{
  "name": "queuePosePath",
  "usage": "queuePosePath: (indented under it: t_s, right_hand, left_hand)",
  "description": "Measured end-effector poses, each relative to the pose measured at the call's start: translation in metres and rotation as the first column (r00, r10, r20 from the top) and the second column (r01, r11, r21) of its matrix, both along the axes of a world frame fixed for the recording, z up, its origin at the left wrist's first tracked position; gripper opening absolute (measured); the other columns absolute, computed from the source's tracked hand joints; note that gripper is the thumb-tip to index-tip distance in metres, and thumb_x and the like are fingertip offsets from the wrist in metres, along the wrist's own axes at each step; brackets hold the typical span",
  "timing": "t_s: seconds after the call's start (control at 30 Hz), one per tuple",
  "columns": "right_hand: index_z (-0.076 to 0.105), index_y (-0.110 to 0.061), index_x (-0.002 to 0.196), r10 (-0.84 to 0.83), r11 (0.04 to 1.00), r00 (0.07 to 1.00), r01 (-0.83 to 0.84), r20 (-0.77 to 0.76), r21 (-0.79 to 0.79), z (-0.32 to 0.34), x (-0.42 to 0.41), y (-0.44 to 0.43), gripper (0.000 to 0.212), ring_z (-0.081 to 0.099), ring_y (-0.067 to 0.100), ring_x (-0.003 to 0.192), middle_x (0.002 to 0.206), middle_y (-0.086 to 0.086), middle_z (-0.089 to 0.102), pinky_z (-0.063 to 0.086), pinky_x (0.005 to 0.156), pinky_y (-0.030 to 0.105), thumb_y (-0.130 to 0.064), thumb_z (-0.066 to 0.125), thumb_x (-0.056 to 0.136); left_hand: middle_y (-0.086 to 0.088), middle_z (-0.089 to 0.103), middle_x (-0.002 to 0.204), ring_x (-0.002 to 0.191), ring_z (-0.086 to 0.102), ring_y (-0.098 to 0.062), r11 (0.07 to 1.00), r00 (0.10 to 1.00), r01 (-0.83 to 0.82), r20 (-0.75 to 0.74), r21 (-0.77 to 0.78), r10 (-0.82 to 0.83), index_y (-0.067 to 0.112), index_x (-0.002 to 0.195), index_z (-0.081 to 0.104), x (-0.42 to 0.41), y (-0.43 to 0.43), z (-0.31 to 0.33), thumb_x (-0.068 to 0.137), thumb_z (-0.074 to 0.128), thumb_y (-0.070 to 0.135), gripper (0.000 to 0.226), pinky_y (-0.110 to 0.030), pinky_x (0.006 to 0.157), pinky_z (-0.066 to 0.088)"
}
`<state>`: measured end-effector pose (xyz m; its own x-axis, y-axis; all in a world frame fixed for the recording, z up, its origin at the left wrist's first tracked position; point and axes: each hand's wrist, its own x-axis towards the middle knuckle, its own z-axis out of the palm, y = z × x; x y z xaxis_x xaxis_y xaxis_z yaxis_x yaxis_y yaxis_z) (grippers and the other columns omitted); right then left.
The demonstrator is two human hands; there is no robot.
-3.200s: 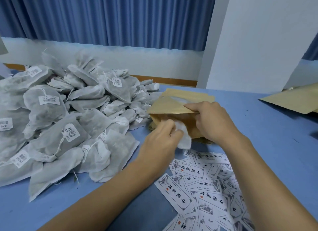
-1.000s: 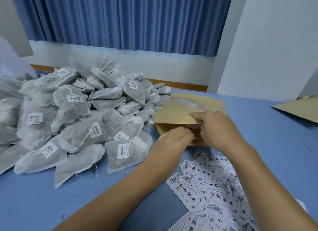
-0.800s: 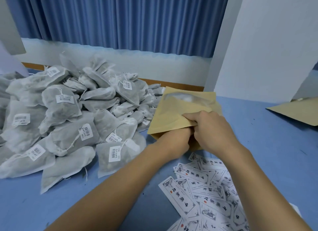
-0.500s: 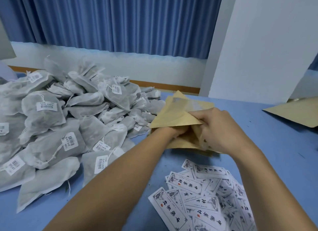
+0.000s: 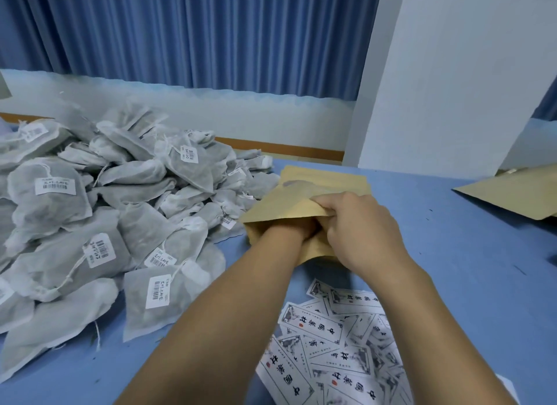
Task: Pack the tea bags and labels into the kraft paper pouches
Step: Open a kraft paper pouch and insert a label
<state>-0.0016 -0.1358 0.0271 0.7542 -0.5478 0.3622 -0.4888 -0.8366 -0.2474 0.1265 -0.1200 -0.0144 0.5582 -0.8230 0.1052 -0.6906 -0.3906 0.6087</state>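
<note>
A kraft paper pouch (image 5: 291, 204) with a clear window lies on the blue table (image 5: 464, 253) at centre, its mouth facing me. My right hand (image 5: 361, 232) grips the upper flap of the mouth and holds it up. My left hand (image 5: 291, 234) is pushed into the pouch up to the wrist, so its fingers are hidden. The tea bag it carried in cannot be seen. A big heap of grey mesh tea bags (image 5: 105, 217) with barcode tags fills the left. Printed paper labels (image 5: 337, 353) lie scattered near the front, under my right forearm.
More flat kraft pouches (image 5: 512, 193) lie at the right edge of the table. A white pillar (image 5: 452, 88) and a blue curtain (image 5: 196, 36) stand behind the table. Bare blue tabletop shows at the right, between the pouches.
My left hand has pushed the white tea bag into the pouch and gone in to the wrist. My right hand has kept its grip on the pouch mouth. The camera shifted slightly.
</note>
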Motion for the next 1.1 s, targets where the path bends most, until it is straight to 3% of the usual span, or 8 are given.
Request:
queuePosePath:
  t_s: [0.13,0.3,0.4,0.57,0.7,0.87,1.0,1.1]
  right_hand:
    - [0.063,-0.053,0.122,-0.103,0.995,0.991,0.102,0.084,0.012,0.005,-0.006,-0.009,0.052,0.055,0.036,0.084,0.102,0.004,0.069,0.039,0.065,0.033,-0.016,0.056,0.088]
    - [0.069,-0.039,0.103,-0.066,0.998,0.998,0.066,0.000,-0.013,0.003,-0.004,0.007,0.044,0.051,0.033,0.078,0.092,0.001,0.066,0.038,0.062,0.032,-0.007,0.050,0.079]
    - [0.067,-0.029,0.091,-0.072,0.995,0.995,0.067,-0.065,-0.080,-0.003,0.000,0.020,0.038,0.047,0.032,0.075,0.076,-0.001,0.057,0.026,0.051,0.029,-0.001,0.048,0.073]
    - [0.068,-0.035,0.100,-0.106,0.978,0.990,0.086,-0.096,-0.189,-0.005,0.002,0.026,0.046,0.044,0.028,0.071,0.084,-0.001,0.063,0.028,0.053,0.029,0.000,0.050,0.076]
    - [0.069,-0.038,0.106,-0.138,0.980,0.988,0.127,-0.063,-0.155,-0.003,-0.001,0.016,0.040,0.045,0.030,0.069,0.074,-0.002,0.053,0.036,0.060,0.033,-0.008,0.053,0.084]
    - [0.069,-0.039,0.111,-0.162,0.972,0.984,0.147,-0.072,-0.184,-0.004,-0.003,0.021,0.042,0.040,0.026,0.063,0.065,-0.007,0.035,0.033,0.058,0.032,-0.008,0.054,0.087]
    - [0.069,-0.040,0.111,-0.168,0.972,0.983,0.154,-0.067,-0.178,-0.003,-0.005,0.020,0.040,0.041,0.029,0.065,0.065,-0.006,0.034,0.035,0.059,0.033,-0.010,0.055,0.089]
    - [0.069,-0.037,0.109,-0.173,0.967,0.983,0.157,-0.067,-0.200,-0.005,-0.006,0.020,0.036,0.039,0.028,0.062,0.063,-0.007,0.033,0.033,0.058,0.033,-0.010,0.057,0.088]
  left_hand:
    - [-0.017,0.058,0.106,0.100,0.054,-0.025,0.976,0.970,0.188,0.178,-0.107,-0.168,0.017,0.103,0.055,-0.014,0.011,-0.001,0.103,0.036,0.013,0.019,-0.034,0.086,0.048]
    - [-0.024,0.062,0.106,0.098,0.059,-0.035,0.904,0.754,0.372,0.499,0.211,-0.427,-0.001,0.109,0.059,-0.025,0.048,-0.021,0.095,0.051,0.012,0.020,-0.043,0.088,0.046]
    - [-0.025,0.063,0.095,0.089,0.059,-0.039,0.916,0.660,0.364,0.647,0.168,-0.381,-0.002,0.097,0.064,-0.040,0.087,-0.033,0.082,0.063,0.000,0.015,-0.046,0.078,0.048]
    - [-0.001,0.044,0.150,0.138,0.040,-0.017,0.959,0.702,0.270,0.664,0.086,-0.257,0.014,0.147,0.042,-0.040,0.150,-0.058,0.096,0.051,0.020,0.053,-0.032,0.121,0.019]
    - [0.002,0.067,0.118,0.102,0.063,-0.019,0.971,0.730,0.234,0.670,-0.056,-0.137,0.015,0.117,0.069,-0.043,0.183,-0.048,0.087,0.061,0.013,0.031,-0.038,0.095,0.043]
    - [0.008,0.063,0.099,0.091,0.058,-0.019,0.987,0.766,-0.122,0.622,-0.108,0.162,0.026,0.098,0.066,-0.047,0.200,-0.037,0.085,0.047,0.028,0.024,-0.039,0.084,0.031]
    - [-0.005,0.019,0.157,0.144,0.021,-0.027,0.918,0.836,-0.351,0.504,0.186,0.218,0.034,0.142,0.033,-0.030,0.204,-0.047,0.087,0.046,0.033,0.056,-0.062,0.107,0.019]
    - [0.001,-0.026,0.162,0.152,-0.014,-0.022,0.930,0.917,-0.259,0.369,0.260,0.152,0.031,0.151,0.010,-0.015,0.210,-0.051,0.087,0.048,0.006,0.079,-0.073,0.110,0.014]
